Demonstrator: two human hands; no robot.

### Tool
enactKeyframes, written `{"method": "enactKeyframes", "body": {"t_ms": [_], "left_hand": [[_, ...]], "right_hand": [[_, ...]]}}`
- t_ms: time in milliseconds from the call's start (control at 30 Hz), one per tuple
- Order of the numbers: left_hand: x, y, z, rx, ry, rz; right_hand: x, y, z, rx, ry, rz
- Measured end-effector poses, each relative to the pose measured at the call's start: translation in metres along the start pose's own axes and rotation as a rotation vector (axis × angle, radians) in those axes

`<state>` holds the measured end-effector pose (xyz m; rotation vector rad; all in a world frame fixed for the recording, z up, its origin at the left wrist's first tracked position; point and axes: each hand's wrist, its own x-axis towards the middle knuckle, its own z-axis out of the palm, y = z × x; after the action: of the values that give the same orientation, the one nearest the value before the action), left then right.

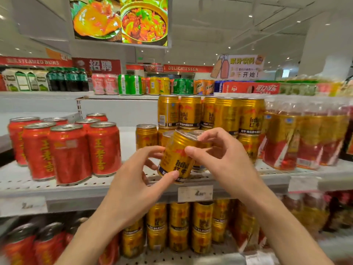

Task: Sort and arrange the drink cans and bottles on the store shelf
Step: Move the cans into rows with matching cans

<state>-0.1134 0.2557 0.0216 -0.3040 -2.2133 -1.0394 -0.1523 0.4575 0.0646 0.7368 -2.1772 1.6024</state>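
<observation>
One ribbed, gold metal can (176, 156) is held tilted above the front edge of the perforated white shelf (114, 183). It is pinched at its base by the left hand (137, 175), and gripped near its top by the curled fingers and thumb of the right hand (219, 153). To its left, seven glossy red cans (69, 153) are clustered upright. Behind it, five gold cans (210, 111) are ranged in an upper tier, with shrink-wrapped packs (305, 138) beside them.

Bright ceiling spotlights (250, 15) light the store evenly; edges are blurred and wide-angle warped.
</observation>
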Motion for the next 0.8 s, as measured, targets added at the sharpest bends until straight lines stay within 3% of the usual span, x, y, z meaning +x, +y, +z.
{"method": "enactKeyframes", "body": {"t_ms": [333,433,633,800], "left_hand": [[-0.002,-0.013,-0.010,0.046,0.051,-0.041],[-0.004,-0.021,-0.015,0.075,0.084,-0.091],[-0.001,-0.029,-0.009,0.187,0.154,-0.111],[0.009,-0.028,-0.005,0.299,0.128,-0.116]], "right_hand": [[0.017,-0.007,0.027,-0.083,-0.131,-0.116],[0.025,-0.007,0.043,-0.207,-0.153,-0.187],[0.038,0.010,0.046,-0.528,0.004,-0.336],[0.040,0.030,0.048,-0.682,0.021,-0.368]]}}
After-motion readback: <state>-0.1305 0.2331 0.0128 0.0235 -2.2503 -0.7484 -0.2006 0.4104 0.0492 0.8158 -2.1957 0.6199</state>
